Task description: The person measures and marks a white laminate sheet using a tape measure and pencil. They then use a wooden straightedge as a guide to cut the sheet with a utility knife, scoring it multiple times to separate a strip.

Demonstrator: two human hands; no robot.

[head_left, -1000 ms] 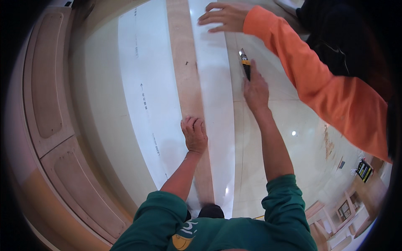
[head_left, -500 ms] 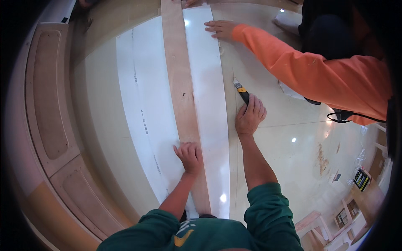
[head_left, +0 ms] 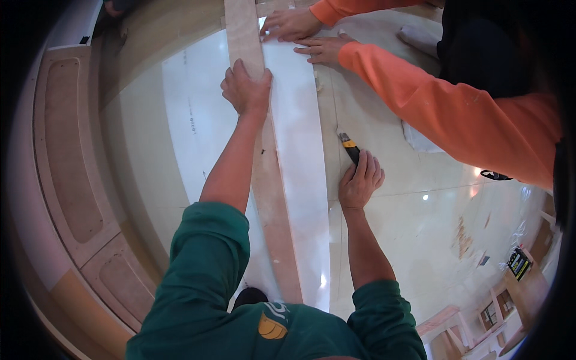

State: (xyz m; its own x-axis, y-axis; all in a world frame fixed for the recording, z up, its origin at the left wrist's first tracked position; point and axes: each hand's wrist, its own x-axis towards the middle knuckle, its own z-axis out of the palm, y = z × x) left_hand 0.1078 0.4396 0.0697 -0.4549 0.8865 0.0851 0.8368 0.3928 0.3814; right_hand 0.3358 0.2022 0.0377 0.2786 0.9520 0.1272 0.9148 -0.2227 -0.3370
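The green-sleeved left arm (head_left: 231, 159) stretches far forward, its bare left hand (head_left: 246, 90) palm-down and bent. The green-sleeved right arm (head_left: 367, 252) reaches less far, its bare right hand (head_left: 360, 181) curled in a grip.

There is a black and yellow box (head_left: 519, 264). Just left of the box is a small gray scrap (head_left: 483, 259), and a brown, dusty patch (head_left: 462, 240) marks the shiny floor (head_left: 411, 231) farther left. Wooden frame pieces (head_left: 440, 318) lie below the box and leftward. Far left of it is a wooden panel (head_left: 72, 159) with sunken shapes.
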